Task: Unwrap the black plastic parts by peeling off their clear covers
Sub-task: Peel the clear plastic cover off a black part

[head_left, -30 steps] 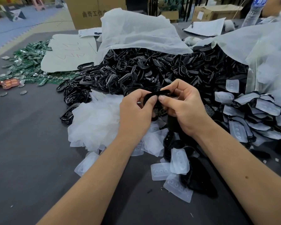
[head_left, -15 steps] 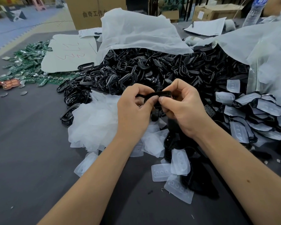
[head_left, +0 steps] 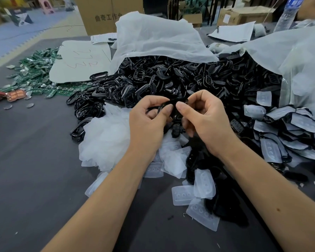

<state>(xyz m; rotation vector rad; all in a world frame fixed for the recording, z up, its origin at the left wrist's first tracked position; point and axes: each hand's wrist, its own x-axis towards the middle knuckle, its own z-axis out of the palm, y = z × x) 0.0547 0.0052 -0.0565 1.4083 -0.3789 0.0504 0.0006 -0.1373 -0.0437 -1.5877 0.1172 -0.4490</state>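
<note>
Black plastic is what both hands are busy with: the left hand (head_left: pixel 149 120) and the right hand (head_left: pixel 205 120) pinch one black plastic part (head_left: pixel 173 104) between thumbs and fingertips, held up just above the tabletop (head_left: pixel 31 160) in front of the big heap of black parts (head_left: pixel 171 79). The step in hand looks like the start of a peel, with the thumbs meeting at the part's top edge; whether a clear cover is on it cannot be told, since the fingers hide most of it. Next, I judge, a nail has to catch the film's edge while the other hand holds the part steady, then pull it away. Peeled clear covers (head_left: pixel 195 193) lie below the wrists beside a mound of crumpled film (head_left: pixel 107 135); parts that look covered (head_left: pixel 289 124) are stacked to the right. Printed Chinese characters, 曲奇工作台, read on the cardboard box (head_left: pixel 98 17) behind. Red handwriting on the pale sheet (head_left: pixel 80 60) is not legible, nor is the blue label on the water bottle (head_left: pixel 287 13).
</note>
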